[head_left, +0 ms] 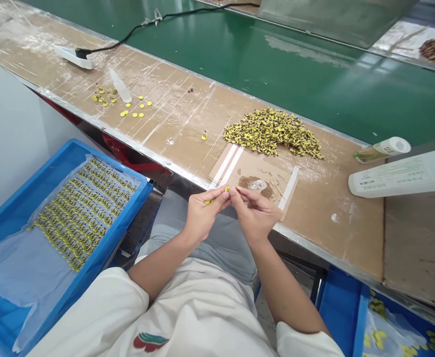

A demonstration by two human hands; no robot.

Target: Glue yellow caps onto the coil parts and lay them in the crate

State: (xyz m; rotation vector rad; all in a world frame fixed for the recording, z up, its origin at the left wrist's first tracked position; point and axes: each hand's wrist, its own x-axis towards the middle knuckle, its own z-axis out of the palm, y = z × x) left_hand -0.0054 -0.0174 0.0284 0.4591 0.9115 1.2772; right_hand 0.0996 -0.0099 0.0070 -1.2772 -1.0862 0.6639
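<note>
In the head view, a small, rounded yellow piece (pixel 227 189) is at the meeting fingertips of both hands, just in front of the near edge of the brown cardboard-covered table (pixel 187 119). Its yellow face turns up toward the camera; the fingers hide the rest, so I cannot tell its long axis. The left hand (pixel 201 212) is nearly closed, thumb and forefinger pinching this piece, and a second yellow piece (pixel 208 202) shows at its fingers. The right hand (pixel 256 213) has curled fingers, its thumb tip touching the piece; whether it grips anything I cannot tell.

Beyond the hands, a clear plastic cup-like item (pixel 258 185) sits on a brown-stained cardboard sheet with white tape strips (pixel 235 173). A thin pale stick (pixel 278 189) lies beside it, slanting toward the near right. Behind is a heap of yellow and dark-brown pieces (pixel 262 130), pointing every way, the heap stretched along the table. To the left, a blue plastic tray (pixel 66 151) holds similar yellow-and-dark pieces (pixel 87 213) in slanting rows on a whitish cloth (pixel 16 267).
</note>
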